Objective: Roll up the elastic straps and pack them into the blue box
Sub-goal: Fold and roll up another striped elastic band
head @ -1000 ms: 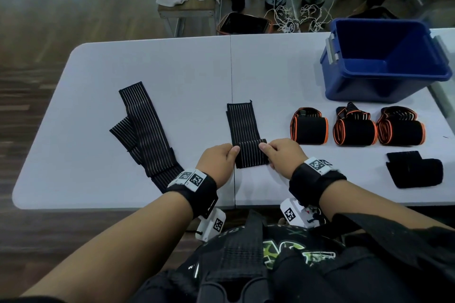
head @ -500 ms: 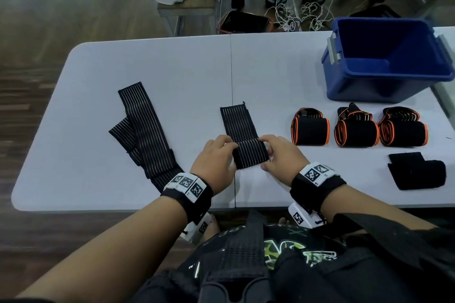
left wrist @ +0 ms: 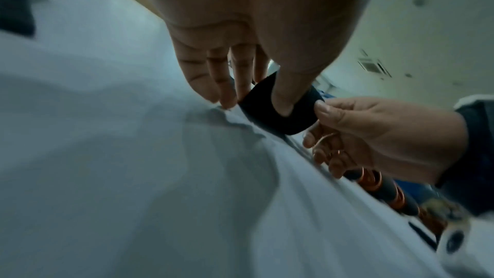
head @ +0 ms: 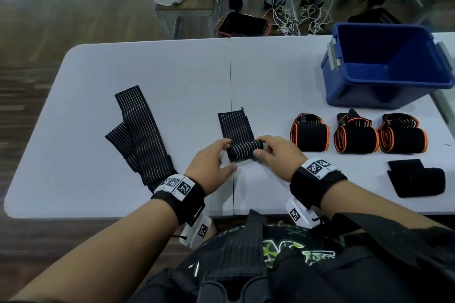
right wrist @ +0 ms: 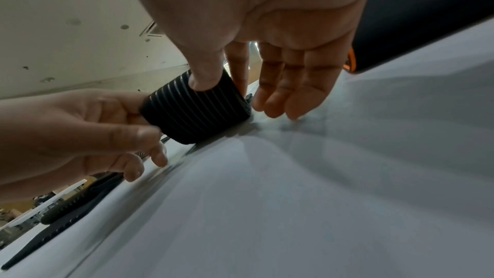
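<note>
Lying far left: a long striped strap (head: pixel 141 135), unrolled and folded over itself on the surface (head: pixel 261 74).
Left hand: the left hand (head: pixel 210 166) pinches the left end of the half-rolled strap (head: pixel 243 150), thumb on its near side.
Half-rolled strap: mid-surface, its flat tail stretching away from the person.
Right hand: the right hand (head: pixel 280 157) pinches the roll's right end.
Rolled straps: three orange-edged rolls (head: pixel 355 139) in a row, right of the hands.
Blue box (head: pixel 384 91): far right, behind the rolls.
</note>
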